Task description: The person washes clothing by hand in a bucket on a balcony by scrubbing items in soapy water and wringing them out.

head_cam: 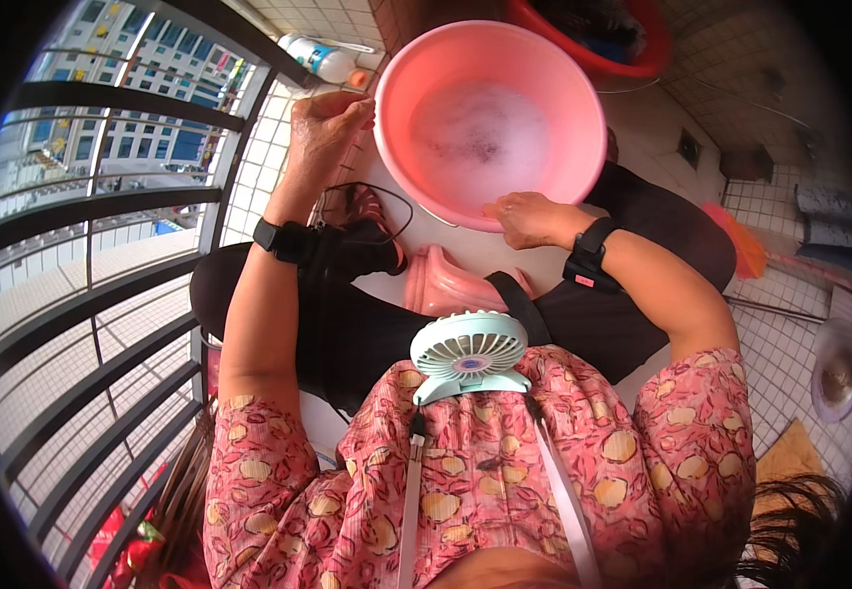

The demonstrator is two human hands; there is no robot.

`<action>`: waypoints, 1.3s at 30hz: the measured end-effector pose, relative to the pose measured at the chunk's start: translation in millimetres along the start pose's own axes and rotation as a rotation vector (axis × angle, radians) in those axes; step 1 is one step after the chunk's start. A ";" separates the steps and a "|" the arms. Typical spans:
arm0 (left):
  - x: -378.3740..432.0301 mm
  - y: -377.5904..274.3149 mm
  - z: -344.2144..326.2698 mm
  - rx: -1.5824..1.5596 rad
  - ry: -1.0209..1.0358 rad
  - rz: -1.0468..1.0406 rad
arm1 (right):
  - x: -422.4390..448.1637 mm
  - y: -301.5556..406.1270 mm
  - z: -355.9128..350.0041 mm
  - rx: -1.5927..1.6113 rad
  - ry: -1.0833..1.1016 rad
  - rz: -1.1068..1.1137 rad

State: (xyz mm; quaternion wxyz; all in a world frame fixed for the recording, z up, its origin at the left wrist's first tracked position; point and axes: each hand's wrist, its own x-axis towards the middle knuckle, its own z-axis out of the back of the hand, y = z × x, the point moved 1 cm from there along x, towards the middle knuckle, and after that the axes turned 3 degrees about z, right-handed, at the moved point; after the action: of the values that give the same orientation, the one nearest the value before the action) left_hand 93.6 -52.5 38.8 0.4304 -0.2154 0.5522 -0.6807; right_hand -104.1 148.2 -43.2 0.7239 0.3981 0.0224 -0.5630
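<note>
In front of me is a pink plastic bucket [491, 125] with whitish, sudsy water [481, 140] and dark specks in its middle. My left hand [329, 129] is at the bucket's left rim, fingers curled and fingertips against the edge, partly hidden there. My right hand [536, 221] grips the near rim, its fingers bent over the edge. Part of a thin wire handle [437, 216] shows below the near rim. Between my legs lies a glossy pink plastic object [452, 283], partly covered by the bucket and a black strap.
A red basin [636, 44] with dark contents stands behind the bucket. A plastic bottle [326, 60] lies at the far left by the tiled wall. Metal railings [102, 195] run along the left. A mint handheld fan [470, 353] hangs at my chest. A floor drain [837, 372] sits right.
</note>
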 end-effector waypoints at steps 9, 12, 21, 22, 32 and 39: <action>13.5 -51.8 54.5 0.319 -0.196 -0.235 | 13.3 -10.8 -4.4 -0.063 0.087 0.077; 18.4 -106.9 36.0 -0.010 0.014 -0.123 | 13.7 -7.6 5.6 -0.067 0.148 0.022; 56.3 12.8 -11.5 1.165 0.413 -0.310 | 24.3 -5.7 -2.6 -0.052 0.172 0.025; 59.5 19.6 -5.2 1.119 0.379 -0.263 | 23.9 -4.3 -4.0 -0.042 0.172 0.014; 14.8 10.8 49.6 1.291 0.453 -0.185 | 24.0 16.6 32.8 0.065 0.363 0.052; 25.8 -80.7 106.5 1.060 -0.017 -0.508 | 42.5 42.0 44.6 0.084 -0.415 0.260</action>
State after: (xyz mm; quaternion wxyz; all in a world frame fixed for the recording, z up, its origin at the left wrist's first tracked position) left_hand 133.6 -132.5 141.4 0.3072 -0.1017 0.0643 -0.9440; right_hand -72.2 89.6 -10.1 0.7621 0.3035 -0.2016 -0.5352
